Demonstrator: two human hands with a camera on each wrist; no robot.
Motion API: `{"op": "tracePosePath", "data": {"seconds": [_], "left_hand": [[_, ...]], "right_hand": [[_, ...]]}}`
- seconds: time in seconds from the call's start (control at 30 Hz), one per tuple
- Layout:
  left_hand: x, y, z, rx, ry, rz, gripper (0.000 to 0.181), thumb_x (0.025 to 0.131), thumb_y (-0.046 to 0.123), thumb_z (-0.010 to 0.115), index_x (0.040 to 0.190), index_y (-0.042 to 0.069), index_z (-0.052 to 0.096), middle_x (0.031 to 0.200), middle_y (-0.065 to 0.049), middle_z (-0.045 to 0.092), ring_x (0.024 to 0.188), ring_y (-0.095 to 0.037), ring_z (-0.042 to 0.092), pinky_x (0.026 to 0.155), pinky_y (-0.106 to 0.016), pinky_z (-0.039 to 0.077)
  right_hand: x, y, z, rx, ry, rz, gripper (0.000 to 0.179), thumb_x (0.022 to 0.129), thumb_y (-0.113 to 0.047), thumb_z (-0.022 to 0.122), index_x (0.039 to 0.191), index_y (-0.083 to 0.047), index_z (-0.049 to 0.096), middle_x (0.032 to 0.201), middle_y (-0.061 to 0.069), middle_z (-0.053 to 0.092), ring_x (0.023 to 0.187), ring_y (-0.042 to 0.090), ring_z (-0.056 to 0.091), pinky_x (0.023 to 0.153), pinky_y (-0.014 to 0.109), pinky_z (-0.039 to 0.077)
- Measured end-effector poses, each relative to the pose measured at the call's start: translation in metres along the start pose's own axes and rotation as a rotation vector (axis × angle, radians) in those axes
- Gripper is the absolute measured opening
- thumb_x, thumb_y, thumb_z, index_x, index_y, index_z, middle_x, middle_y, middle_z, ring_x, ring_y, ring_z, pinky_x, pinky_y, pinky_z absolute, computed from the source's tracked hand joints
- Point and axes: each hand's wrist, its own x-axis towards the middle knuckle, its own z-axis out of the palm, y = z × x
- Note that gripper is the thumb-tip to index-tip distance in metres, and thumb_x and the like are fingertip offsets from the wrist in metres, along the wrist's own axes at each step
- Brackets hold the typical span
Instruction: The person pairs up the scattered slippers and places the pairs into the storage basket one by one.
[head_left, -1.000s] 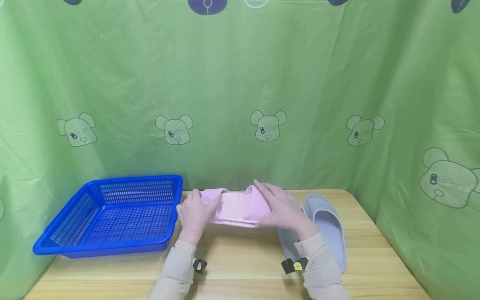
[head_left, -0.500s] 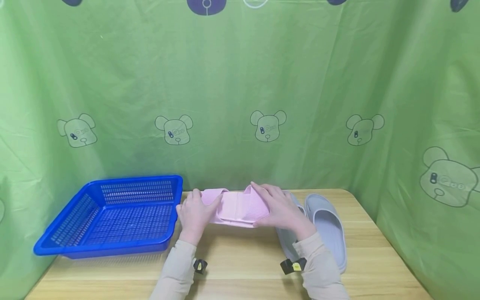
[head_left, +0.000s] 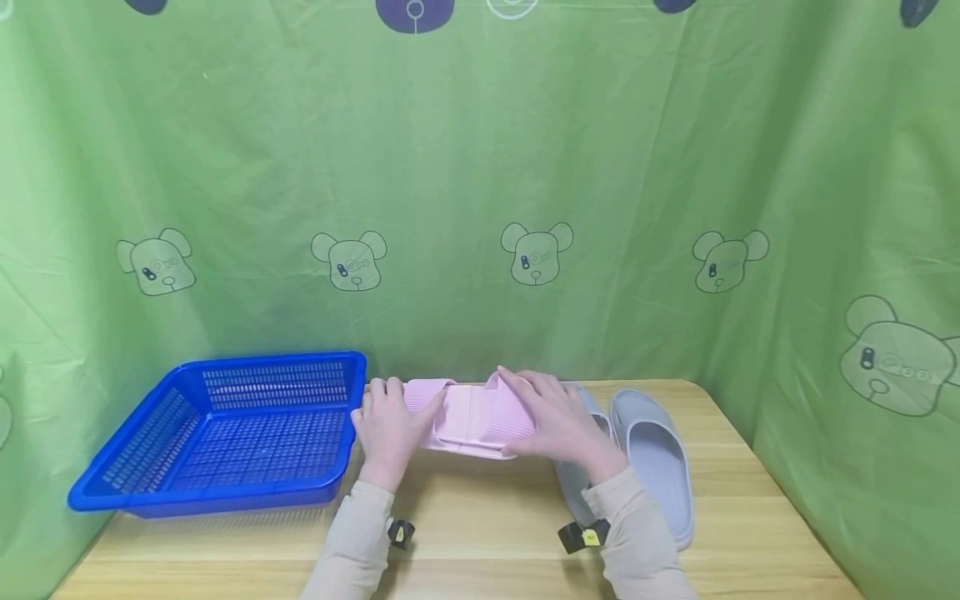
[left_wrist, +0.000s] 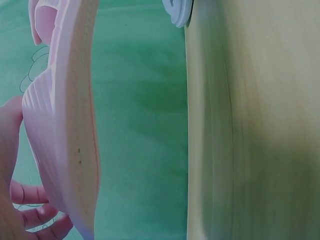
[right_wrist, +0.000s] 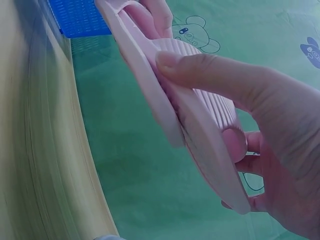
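Note:
A pair of pink slippers with ribbed straps is held up above the table, overlapping end to end. My left hand (head_left: 390, 429) grips the left slipper (head_left: 427, 394) around its strap end, thumb on top. The right slipper (head_left: 512, 417) is in my right hand (head_left: 564, 423), whose thumb presses on the sole's edge while the fingers reach round the far side. In the right wrist view the two soles lie against each other, one sole (right_wrist: 145, 85) lapping under the other. From the left wrist, the slipper's underside edge (left_wrist: 80, 130) shows well above the tabletop.
A blue perforated basket (head_left: 202, 505) stands at the left of the wooden table (head_left: 480, 533). To the right lies a pair of grey slippers (head_left: 660, 475), one partly hidden behind my right forearm. A green curtain (head_left: 450, 167) hangs around the back and sides.
My right hand has shifted slightly left with its pink slipper, so the two slippers overlap a little more. My left hand stays nearly in place.

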Motion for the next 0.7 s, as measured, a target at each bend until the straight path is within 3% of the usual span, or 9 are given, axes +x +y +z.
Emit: {"op": "tracePosePath", "data": {"seconds": [0.2,0.43,0.7], "left_hand": [[-0.0002,0.0002,0.0008,-0.010,-0.004,0.019,0.076,0.073,0.078,0.061,0.098,0.007,0.058,0.109,-0.015,0.054,0.097,-0.035,0.055,0.076,-0.045,0.049],[-0.0009,0.0025,0.0001,-0.034,-0.022,0.003,0.076,0.073,0.076,0.063,0.101,0.006,0.058,0.113,-0.015,0.054,0.100,-0.036,0.056,0.081,-0.046,0.049],[-0.0011,0.0036,0.0000,-0.049,-0.050,-0.013,0.075,0.075,0.076,0.062,0.103,0.006,0.057,0.117,-0.014,0.054,0.089,-0.036,0.062,0.073,-0.045,0.053]], "right_hand": [[0.0000,-0.0024,0.0015,-0.011,0.003,-0.003,0.116,0.060,-0.067,0.078,0.155,-0.031,0.023,0.147,0.007,0.046,0.132,0.029,0.044,0.105,0.060,0.036],[0.0012,-0.0043,0.0032,-0.012,0.015,-0.015,0.115,0.060,-0.067,0.078,0.155,-0.031,0.024,0.146,0.007,0.047,0.131,0.029,0.045,0.105,0.059,0.037],[0.0020,-0.0046,0.0049,-0.033,0.024,-0.021,0.114,0.061,-0.069,0.076,0.155,-0.032,0.023,0.145,0.007,0.047,0.130,0.029,0.045,0.103,0.058,0.039]]}}
